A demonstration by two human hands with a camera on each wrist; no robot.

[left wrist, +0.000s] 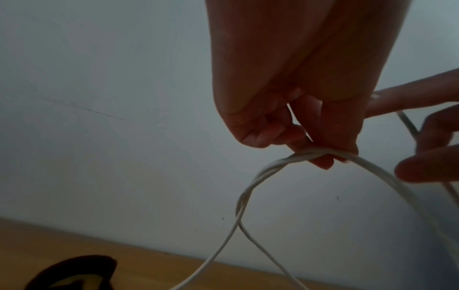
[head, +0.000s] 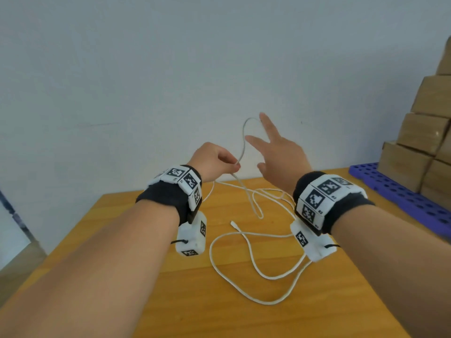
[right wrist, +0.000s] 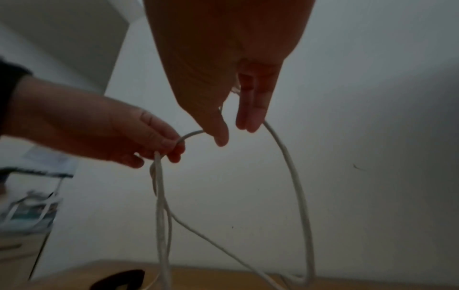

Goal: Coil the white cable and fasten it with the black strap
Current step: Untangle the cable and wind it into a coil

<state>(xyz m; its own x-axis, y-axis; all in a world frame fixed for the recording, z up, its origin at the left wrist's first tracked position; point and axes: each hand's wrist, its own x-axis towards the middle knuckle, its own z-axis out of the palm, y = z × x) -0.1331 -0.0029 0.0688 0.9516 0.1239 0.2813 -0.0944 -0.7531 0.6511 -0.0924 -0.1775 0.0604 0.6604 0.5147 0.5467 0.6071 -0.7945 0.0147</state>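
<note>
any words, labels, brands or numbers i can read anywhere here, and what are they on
No readable text in any view.
Left wristband markers: black-and-white square codes, with tiny marks beside them too small to read.
Right wristband markers: the same kind of codes, no legible words or numbers.
Cardboard boxes: no print visible.
White cable: no marking visible.

Both hands hang above the table's (head: 122,276) far edge. The left hand (head: 214,159) pinches the cable (head: 253,203); the right hand (head: 280,152) is just beside it at 3 o'clock. Slack lies at 6 o'clock; boxes (head: 419,132) on a tray (head: 400,191) at 3 o'clock.
</note>
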